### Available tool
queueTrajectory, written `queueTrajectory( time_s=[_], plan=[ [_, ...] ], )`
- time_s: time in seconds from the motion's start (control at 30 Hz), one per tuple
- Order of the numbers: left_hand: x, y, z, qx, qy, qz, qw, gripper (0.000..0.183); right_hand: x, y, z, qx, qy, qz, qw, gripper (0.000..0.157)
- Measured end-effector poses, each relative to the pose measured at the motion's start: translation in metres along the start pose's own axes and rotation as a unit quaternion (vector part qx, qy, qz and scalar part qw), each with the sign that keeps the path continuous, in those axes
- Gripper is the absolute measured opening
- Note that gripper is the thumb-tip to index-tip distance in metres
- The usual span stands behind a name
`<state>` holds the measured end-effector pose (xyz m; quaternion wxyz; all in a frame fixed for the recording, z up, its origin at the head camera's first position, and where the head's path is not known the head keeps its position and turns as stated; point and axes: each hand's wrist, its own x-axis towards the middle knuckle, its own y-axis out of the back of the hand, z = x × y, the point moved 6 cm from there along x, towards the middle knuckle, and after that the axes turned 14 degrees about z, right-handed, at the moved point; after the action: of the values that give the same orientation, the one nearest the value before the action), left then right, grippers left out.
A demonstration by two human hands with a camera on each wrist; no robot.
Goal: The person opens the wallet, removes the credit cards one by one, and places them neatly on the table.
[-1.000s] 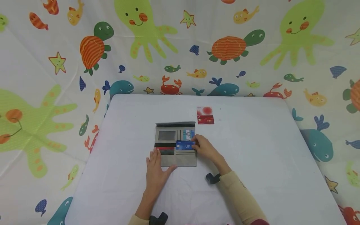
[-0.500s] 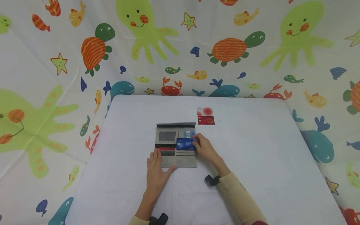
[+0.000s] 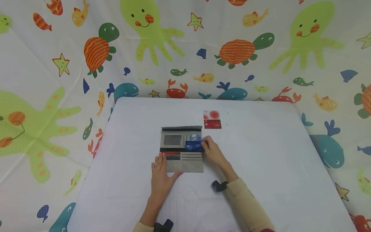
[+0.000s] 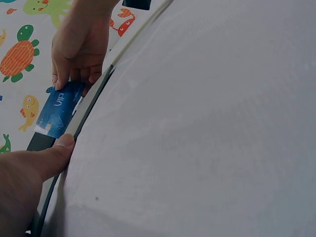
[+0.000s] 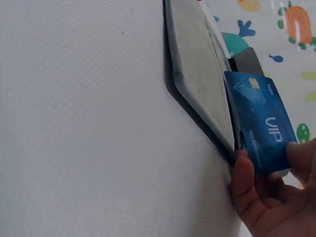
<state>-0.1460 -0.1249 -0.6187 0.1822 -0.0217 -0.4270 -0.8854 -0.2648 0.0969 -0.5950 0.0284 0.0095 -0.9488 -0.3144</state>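
Observation:
An unfolded grey wallet (image 3: 185, 166) lies on the white table. My right hand (image 3: 213, 151) pinches a blue VIP card (image 3: 192, 146) by its right end, just over the wallet's middle fold; the right wrist view shows the whole blue card (image 5: 259, 121) between thumb and fingers. On the wallet's lower left rests my left hand (image 3: 160, 175), fingers extended and thumb along the near edge. A red card (image 3: 171, 153) shows in the lower left slot. Another light blue card (image 3: 193, 137) sits in the upper right slots. The lower right slots (image 3: 191, 156) show no card.
Two red cards lie beyond the wallet at the right: a pale red one (image 3: 211, 114) and a dark red VIP card (image 3: 213, 124), edge to edge. A curtain (image 3: 179, 48) printed with sea animals hangs behind the table (image 3: 261, 145).
My right hand has drawn the blue card up and to the right, off the lower right slots, whose lines now show fully. The left hand has stayed in place.

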Motion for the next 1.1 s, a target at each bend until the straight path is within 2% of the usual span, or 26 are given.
queueTrajectory(
  time_s=[0.13,0.43,0.67,0.97,1.1],
  plan=[
    [0.000,-0.001,0.000,0.002,0.001,0.000,1.0000,0.106,0.000,0.003,0.002,0.000,-0.015,-0.001,1.000,0.019],
    [0.000,-0.001,0.001,-0.001,0.001,0.000,1.0000,0.107,0.005,0.013,0.012,0.026,-0.032,0.039,0.998,0.020],
    [0.001,0.000,0.001,-0.004,-0.002,0.007,1.0000,0.106,0.011,0.020,0.023,0.040,-0.056,0.050,0.996,0.034],
    [0.001,-0.001,0.001,0.002,-0.006,0.011,0.9999,0.106,0.015,0.033,0.038,0.055,-0.129,0.094,0.986,0.036],
    [0.001,0.000,0.000,0.001,-0.009,0.014,0.9999,0.106,0.017,0.040,0.043,0.045,-0.133,0.118,0.983,0.037]
  ],
)
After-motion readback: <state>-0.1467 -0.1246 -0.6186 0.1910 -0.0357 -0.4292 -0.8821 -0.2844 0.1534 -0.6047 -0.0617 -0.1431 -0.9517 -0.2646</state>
